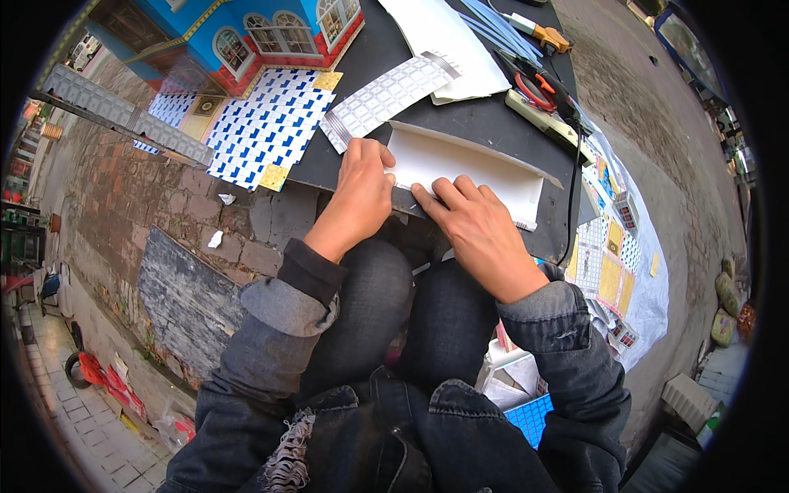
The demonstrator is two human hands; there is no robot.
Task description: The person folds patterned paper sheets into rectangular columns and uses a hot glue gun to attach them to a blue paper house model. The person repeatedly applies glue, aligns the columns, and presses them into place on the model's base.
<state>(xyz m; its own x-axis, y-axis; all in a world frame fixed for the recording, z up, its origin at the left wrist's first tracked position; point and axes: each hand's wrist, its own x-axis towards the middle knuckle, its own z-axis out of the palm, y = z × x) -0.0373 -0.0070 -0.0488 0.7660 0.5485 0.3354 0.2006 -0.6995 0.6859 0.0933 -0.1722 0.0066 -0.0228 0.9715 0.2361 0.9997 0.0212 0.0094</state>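
Note:
A long piece of white card (460,160), its long sides bent up like a shallow trough, lies at the near edge of the black table. At its left end my left hand (362,191) is closed, thumb and curled fingers pinching the near corner. My right hand (475,222) bends over the near folded side, fingertips and thumb pressed together on that edge. Both hands hide parts of this fold. Just beyond my left hand lies a flat card strip (386,94) printed with grey blocks.
A blue and red model house (246,41) stands at the far left on a blue-and-white patterned base (267,119). White sheets (456,49), red-handled pliers (538,89), a glue gun (538,33) and a black cord (573,197) lie on the table (329,168). Printed cutouts (612,263) sit at the right.

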